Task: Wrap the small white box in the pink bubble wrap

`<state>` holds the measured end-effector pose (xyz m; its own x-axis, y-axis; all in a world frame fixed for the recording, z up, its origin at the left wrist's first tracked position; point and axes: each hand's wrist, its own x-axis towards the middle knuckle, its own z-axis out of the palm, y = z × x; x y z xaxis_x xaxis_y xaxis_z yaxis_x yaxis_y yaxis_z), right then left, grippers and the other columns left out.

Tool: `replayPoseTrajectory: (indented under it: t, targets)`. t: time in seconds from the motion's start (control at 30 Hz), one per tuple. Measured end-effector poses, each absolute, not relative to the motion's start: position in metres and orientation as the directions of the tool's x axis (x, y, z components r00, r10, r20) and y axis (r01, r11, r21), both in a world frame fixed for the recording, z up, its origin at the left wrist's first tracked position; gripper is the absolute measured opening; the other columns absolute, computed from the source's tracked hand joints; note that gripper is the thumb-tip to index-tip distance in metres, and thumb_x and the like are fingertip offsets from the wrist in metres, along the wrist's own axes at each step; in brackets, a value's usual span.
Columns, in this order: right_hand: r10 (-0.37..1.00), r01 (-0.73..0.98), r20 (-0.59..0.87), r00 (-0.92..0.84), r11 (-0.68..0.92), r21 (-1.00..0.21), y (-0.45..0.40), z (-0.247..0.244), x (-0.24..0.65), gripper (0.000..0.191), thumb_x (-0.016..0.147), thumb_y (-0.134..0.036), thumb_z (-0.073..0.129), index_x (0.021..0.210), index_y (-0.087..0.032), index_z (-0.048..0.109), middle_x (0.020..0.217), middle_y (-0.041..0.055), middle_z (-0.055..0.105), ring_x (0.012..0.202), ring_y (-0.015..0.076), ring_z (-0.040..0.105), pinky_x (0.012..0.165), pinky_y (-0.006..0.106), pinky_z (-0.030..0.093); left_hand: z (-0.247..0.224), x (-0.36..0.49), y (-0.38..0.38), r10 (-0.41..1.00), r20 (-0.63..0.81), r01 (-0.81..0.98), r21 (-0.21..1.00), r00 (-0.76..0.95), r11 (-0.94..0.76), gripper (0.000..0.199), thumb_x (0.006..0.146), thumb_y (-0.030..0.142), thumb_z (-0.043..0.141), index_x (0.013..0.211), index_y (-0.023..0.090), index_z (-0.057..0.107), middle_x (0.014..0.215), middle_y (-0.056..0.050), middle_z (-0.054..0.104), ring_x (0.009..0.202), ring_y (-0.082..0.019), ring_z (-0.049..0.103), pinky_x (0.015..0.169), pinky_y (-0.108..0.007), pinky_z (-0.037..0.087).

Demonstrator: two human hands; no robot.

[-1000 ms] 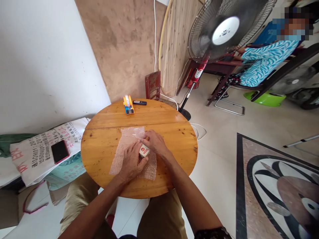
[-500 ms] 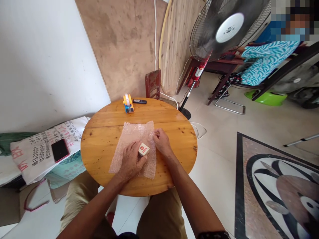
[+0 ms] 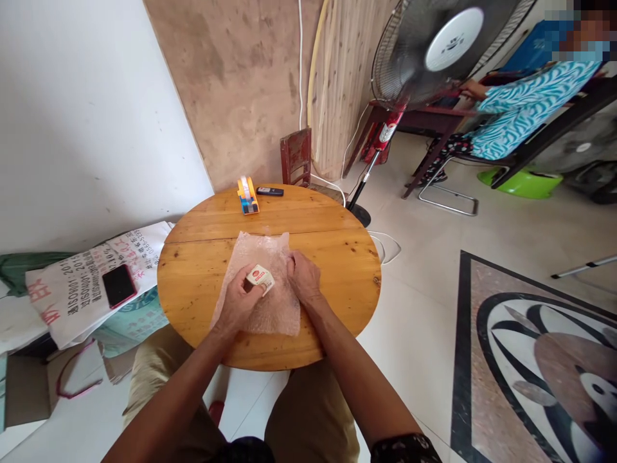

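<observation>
A pinkish sheet of bubble wrap (image 3: 274, 315) lies on the round wooden table (image 3: 337, 257). Over its middle, a small white box (image 3: 260, 276) with red print is tilted between the thumb and fingers of my left hand (image 3: 240, 299). My right hand (image 3: 303, 275) pinches the right edge of the bubble wrap, its fingers curled.
At the table's far side are an orange and blue tape dispenser (image 3: 248, 195) and a black device (image 3: 270, 191). A red chair (image 3: 295, 154) and a standing fan (image 3: 385, 135) are behind. A phone (image 3: 119, 286) rests on sacks at left; a seated person is at far right.
My left hand has moved left with the box, which is now more tilted. My right hand has shifted slightly left, and the wrap's right edge has come inward with it.
</observation>
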<state>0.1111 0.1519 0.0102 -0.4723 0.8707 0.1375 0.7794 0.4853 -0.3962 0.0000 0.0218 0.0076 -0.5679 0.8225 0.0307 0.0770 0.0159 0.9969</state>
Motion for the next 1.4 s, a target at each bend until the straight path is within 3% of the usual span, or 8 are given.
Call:
replayPoseTrajectory:
  t: [0.37,0.57,0.83,1.13,1.4]
  targets:
    - [0.868,0.761,0.132,-0.479,0.486,-0.43,0.153,0.009,0.11,0.028,0.094,-0.023,0.04,0.111,-0.02,0.063,0.105,0.0075,0.071,0.093,0.0218,0.062,0.072,0.028,0.038,0.02,-0.028,0.012,0.876,-0.125,-0.046,0.992,-0.465,0.117,0.06,0.061,0.039,0.077,0.113,0.014,0.06,0.095,-0.005,0.07,0.084,-0.02,0.065,0.077,-0.031,0.051]
    - [0.865,0.758,0.136,-0.483,0.491,-0.428,0.154,0.01,0.111,0.027,0.095,-0.023,0.04,0.107,-0.021,0.064,0.104,0.0067,0.072,0.093,0.0214,0.063,0.07,0.027,0.037,0.028,-0.037,0.01,0.901,-0.065,0.111,0.986,-0.429,0.124,0.065,0.063,0.034,0.074,0.122,0.013,0.057,0.101,-0.006,0.068,0.092,-0.021,0.064,0.083,-0.034,0.05]
    - [0.866,0.767,0.128,-0.483,0.489,-0.416,0.154,0.011,0.111,0.028,0.096,-0.024,0.039,0.108,-0.021,0.064,0.103,0.0073,0.072,0.09,0.0213,0.064,0.07,0.028,0.038,0.025,-0.046,0.024,0.951,0.065,0.307,0.951,-0.301,0.032,0.053,0.065,0.025,0.07,0.117,0.015,0.062,0.106,-0.008,0.067,0.093,-0.022,0.066,0.086,-0.037,0.053]
    - [0.864,0.771,0.118,-0.489,0.491,-0.405,0.154,0.011,0.111,0.028,0.095,-0.023,0.04,0.111,-0.02,0.063,0.105,0.0073,0.072,0.092,0.0211,0.064,0.071,0.028,0.038,0.015,-0.041,0.022,0.971,0.05,0.264,0.965,-0.235,0.014,0.055,0.066,0.023,0.066,0.12,0.014,0.06,0.11,-0.009,0.066,0.099,-0.023,0.064,0.087,-0.037,0.052]
    - [0.86,0.767,0.132,-0.494,0.502,-0.4,0.155,0.009,0.112,0.028,0.095,-0.023,0.04,0.111,-0.021,0.063,0.103,0.0075,0.072,0.091,0.0207,0.064,0.071,0.027,0.038,0.012,-0.043,0.025,0.978,0.093,0.379,0.925,-0.189,-0.015,0.055,0.066,0.018,0.062,0.121,0.017,0.062,0.119,-0.009,0.064,0.109,-0.025,0.059,0.095,-0.039,0.048]
